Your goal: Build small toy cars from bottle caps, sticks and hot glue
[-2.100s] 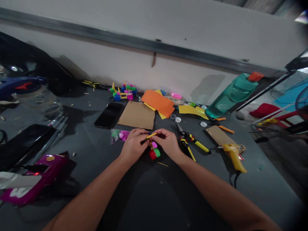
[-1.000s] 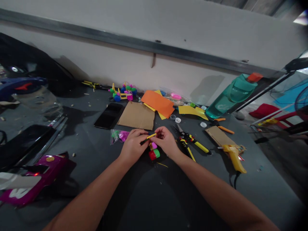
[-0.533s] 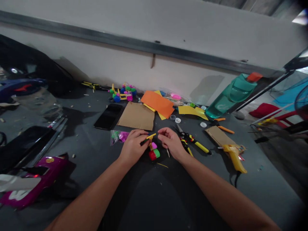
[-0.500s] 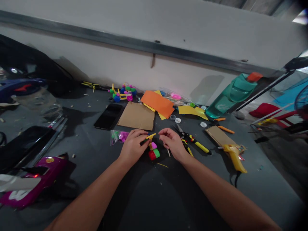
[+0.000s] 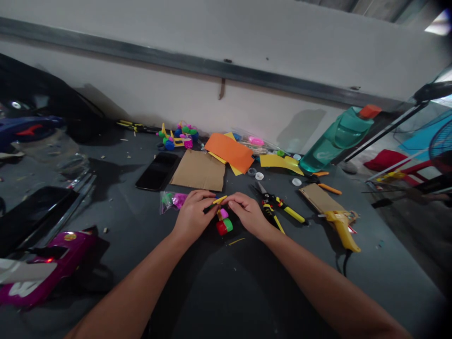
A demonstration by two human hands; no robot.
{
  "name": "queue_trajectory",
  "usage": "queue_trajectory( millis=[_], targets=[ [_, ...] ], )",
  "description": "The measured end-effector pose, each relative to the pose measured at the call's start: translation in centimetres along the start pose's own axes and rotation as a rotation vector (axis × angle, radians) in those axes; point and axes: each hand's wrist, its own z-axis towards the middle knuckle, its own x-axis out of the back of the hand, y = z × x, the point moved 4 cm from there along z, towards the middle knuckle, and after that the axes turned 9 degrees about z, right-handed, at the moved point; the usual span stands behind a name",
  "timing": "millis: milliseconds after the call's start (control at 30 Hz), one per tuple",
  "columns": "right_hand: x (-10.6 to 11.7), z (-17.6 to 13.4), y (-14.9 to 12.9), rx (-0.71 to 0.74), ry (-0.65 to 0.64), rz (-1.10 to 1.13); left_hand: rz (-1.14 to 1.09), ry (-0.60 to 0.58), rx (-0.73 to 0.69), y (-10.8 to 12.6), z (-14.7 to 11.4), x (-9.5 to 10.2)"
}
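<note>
Head view: left hand [image 5: 190, 214], knuckles up, pinches a yellow strip [image 5: 220, 200]; right hand [image 5: 250, 215] curls beside it, grip unclear.

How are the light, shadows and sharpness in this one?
Head view: dim overall, one bright patch at upper right, right-hand corners dark; head view: the teal bottle throws a soft shadow on the wall; head view: the yellow strip lacks fine detail.

Pale wall [image 5: 169, 28], grey rail [image 5: 141, 53], dark tabletop [image 5: 219, 292], fan [image 5: 441, 147] at right
</note>
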Motion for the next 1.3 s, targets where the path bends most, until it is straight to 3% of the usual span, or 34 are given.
queue_trajectory(
  millis=[433, 900, 1100, 1300],
  targets=[
    [0.1, 0.0, 0.5, -0.085, 0.091, 0.052, -0.013, 0.011, 0.017, 0.1, 0.1, 0.1],
    [-0.4, -0.1, 0.7, -0.097, 0.058, 0.081, 0.002, 0.014, 0.042, 0.0, 0.0, 0.0],
    [0.7, -0.5, -0.8, -0.180, -0.036, -0.246, 0.031, 0.043, 0.092, -0.3, 0.0, 0.3],
    [-1.5, -1.7, -2.0, -0.110, -0.158, -0.665, 0.061, 0.036, 0.136, -0.3, -0.1, 0.4]
  ],
)
